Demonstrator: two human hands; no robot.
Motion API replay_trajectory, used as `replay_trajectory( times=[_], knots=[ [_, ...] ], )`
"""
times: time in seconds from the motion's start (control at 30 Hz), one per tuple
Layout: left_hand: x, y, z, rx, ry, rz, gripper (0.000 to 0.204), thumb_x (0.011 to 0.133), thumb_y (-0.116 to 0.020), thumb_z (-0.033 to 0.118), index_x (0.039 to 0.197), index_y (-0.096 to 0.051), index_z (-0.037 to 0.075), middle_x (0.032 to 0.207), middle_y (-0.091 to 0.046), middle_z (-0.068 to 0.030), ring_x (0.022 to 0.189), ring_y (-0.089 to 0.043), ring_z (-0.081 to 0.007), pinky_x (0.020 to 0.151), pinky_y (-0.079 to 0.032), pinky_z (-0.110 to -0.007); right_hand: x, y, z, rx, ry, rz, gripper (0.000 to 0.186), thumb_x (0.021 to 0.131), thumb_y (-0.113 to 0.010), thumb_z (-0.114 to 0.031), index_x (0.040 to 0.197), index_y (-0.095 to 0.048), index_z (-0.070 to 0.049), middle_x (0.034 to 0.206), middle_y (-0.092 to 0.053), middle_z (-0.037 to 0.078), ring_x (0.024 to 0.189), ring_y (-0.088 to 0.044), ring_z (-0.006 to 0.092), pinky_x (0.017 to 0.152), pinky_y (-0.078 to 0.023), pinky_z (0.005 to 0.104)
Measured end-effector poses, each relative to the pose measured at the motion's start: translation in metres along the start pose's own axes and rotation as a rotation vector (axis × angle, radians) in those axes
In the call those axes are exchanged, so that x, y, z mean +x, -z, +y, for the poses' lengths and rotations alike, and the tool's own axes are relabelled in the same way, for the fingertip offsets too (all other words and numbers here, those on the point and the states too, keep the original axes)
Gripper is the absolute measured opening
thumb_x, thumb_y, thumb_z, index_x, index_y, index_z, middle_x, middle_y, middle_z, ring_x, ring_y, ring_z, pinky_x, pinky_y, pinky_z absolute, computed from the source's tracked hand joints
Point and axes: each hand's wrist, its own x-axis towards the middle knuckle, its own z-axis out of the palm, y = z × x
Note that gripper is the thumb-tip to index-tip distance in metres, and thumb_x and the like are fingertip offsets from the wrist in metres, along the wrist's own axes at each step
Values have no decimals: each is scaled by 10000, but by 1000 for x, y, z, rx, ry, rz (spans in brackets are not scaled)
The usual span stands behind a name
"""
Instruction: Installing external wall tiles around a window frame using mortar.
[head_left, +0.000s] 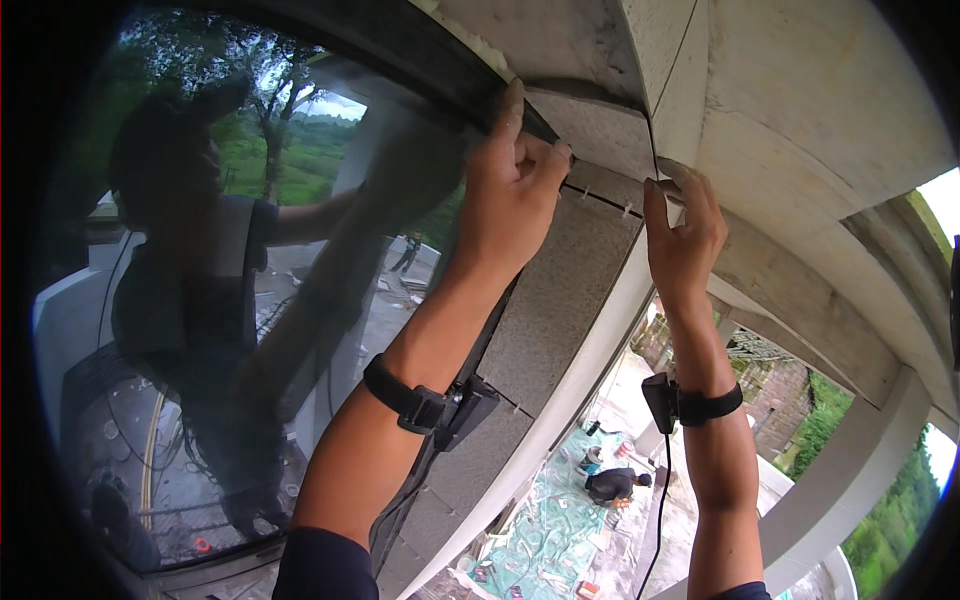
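Overhead, a short grey stone tile (pixel 600 128) sits above a longer grey tile (pixel 555 310) on a narrow wall strip. My left hand (pixel 510 200) is at the short tile's left side beside the dark window frame. Its index finger stretches up along the edge, the thumb touches the tile's lower part, and the other fingers curl. At the lower right corner, my right hand (pixel 690 230) grips the edge between thumb and bent fingers; part of its grip is hidden. Small white tile spacers (pixel 627 210) stick out of the dark joint between the tiles.
A large dark window pane (pixel 250 300) on the left reflects a person, trees and a terrace. A pale concrete beam (pixel 800 100) curves overhead on the right. Far below, a person (pixel 615 486) crouches by a green sheet (pixel 540 530). A black cable (pixel 662 500) hangs from my right wrist strap.
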Motion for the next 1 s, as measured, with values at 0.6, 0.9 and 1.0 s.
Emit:
replay_trajectory(
  times=[0.6, 0.9, 1.0],
  knots=[
    [1, -21, 36, -221, 287, -63, 828, 837, -561, 88, 1501, -86, -53, 730, -603, -44, 600, -492, -60, 542, -425, -212, -7, 4, -2, 44, -28, -45, 265, 802, -706, -39, 1056, -632, -21, 1041, -657, 133, 845, -675, 247, 731, -526, 331],
    [-3, -29, 43, -274, 301, -83, 810, 858, -552, 76, 1503, -77, -45, 728, -608, -54, 579, -489, -74, 531, -417, -227, -7, 5, -4, 51, -55, -62, 280, 810, -699, -56, 1078, -628, -22, 1059, -652, 137, 869, -670, 272, 754, -522, 344],
    [-5, -33, 44, -309, 308, -86, 814, 861, -551, 81, 1503, -67, -46, 721, -604, -52, 577, -487, -75, 529, -413, -229, -8, 6, -2, 51, -45, -64, 288, 808, -699, -59, 1085, -626, -25, 1055, -652, 136, 874, -667, 276, 754, -521, 348]
  ],
)
